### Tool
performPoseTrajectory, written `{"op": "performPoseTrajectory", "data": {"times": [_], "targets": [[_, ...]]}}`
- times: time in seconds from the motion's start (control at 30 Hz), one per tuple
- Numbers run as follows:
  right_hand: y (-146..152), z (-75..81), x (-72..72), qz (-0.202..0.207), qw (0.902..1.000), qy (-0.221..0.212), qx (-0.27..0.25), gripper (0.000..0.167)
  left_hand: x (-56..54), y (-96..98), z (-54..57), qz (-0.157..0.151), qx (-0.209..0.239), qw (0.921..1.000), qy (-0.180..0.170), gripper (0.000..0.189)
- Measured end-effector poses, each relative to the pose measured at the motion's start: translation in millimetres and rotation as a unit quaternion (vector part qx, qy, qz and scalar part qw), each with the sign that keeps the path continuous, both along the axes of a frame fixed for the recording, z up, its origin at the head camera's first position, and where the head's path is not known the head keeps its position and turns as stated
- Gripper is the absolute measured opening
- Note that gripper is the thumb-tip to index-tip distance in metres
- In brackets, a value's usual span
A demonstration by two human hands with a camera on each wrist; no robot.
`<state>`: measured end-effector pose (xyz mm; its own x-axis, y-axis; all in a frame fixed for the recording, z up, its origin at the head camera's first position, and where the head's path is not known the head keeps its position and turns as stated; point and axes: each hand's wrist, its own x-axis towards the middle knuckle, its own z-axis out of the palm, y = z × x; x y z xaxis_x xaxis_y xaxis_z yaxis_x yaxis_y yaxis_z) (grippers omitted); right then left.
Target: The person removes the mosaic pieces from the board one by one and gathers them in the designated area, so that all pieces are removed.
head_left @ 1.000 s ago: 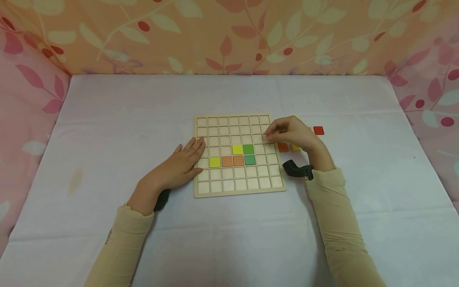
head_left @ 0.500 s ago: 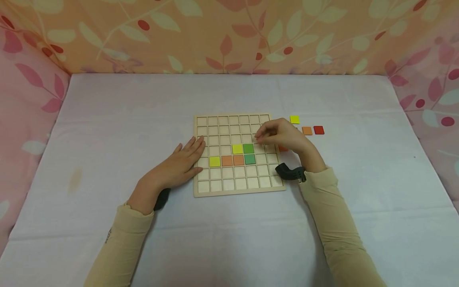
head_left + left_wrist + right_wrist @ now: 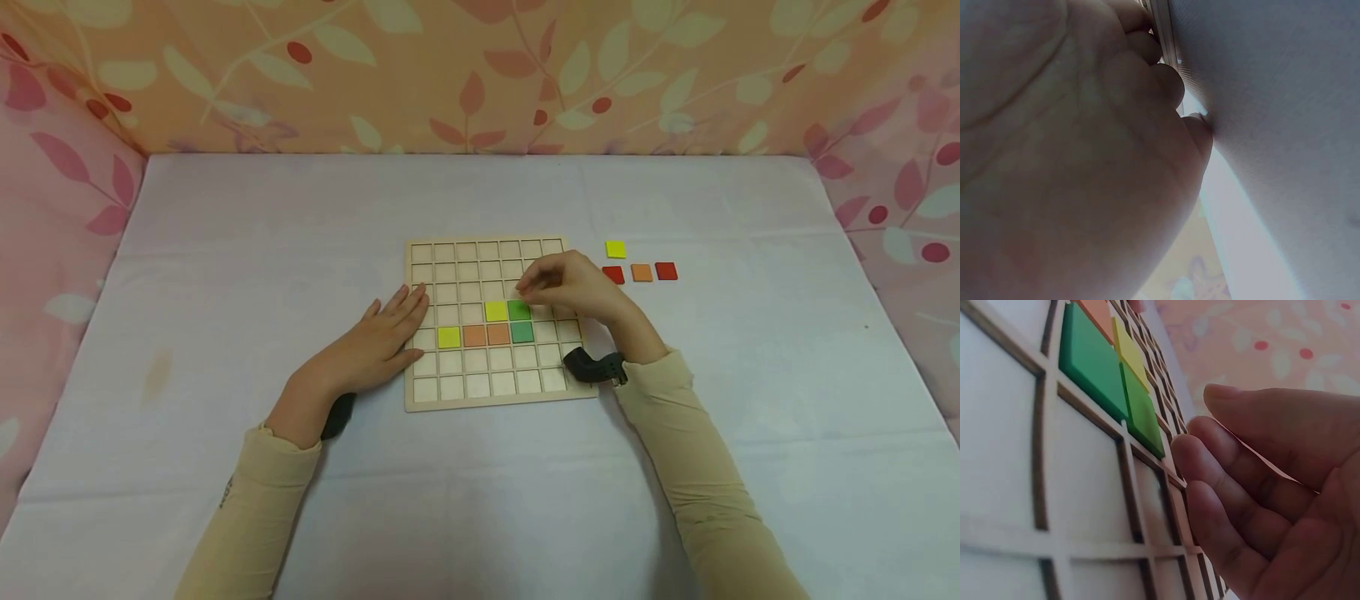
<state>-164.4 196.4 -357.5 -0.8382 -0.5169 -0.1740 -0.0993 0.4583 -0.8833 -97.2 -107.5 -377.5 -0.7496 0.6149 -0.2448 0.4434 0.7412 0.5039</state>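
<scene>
Left hand (image 3: 375, 350) — fingers straight, gripping nothing — on left edge of board (image 3: 476, 361); right hand (image 3: 570, 287) bent-fingered near green tiles (image 3: 522, 332); can't tell if it holds anything.

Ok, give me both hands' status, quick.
Left hand: open, resting on the left edge of the board.
Right hand: curled over the board; whether it holds anything cannot be told.

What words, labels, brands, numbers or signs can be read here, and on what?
None can be read.
Small dark lettering on the beige cloth left sleeve: too small and blurred to read.
Pale wooden square grid board and flat square coloured tiles: no lettering visible.
</scene>
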Motion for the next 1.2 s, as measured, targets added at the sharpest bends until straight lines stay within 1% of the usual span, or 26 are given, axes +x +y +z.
{"op": "performPoseTrajectory", "data": {"times": [0.17,0.5,0.63,0.73,0.9,1.2], "targets": [[-4.9,-1.7,1.7,-0.001,1.0000,0.007,0.002,0.015,0.0,-0.1,0.4,-0.001,0.001,1.0000,0.000,0.071],[-9.7,-6.0,2.0,0.012,0.9999,0.012,-0.003,0.013,0.0,0.1,0.8,-0.003,0.002,1.0000,0.002,0.071],[-12.4,-7.1,2.7,0.014,0.9996,0.023,0.007,0.011,0.0,0.3,1.4,-0.001,0.000,1.0000,0.000,0.071],[-14.4,-9.4,2.4,0.020,0.9988,0.040,0.021,0.009,0.1,0.5,1.7,-0.001,-0.002,1.0000,0.000,0.071],[-17.6,-11.7,2.9,0.024,0.9974,0.057,0.037,0.010,0.1,0.5,1.3,-0.001,-0.003,1.0000,0.003,0.071],[-20.3,-12.8,5.9,0.025,0.9969,0.059,0.044,0.016,0.4,-0.6,-0.3,-0.002,0.003,1.0000,0.006,0.071]]}}
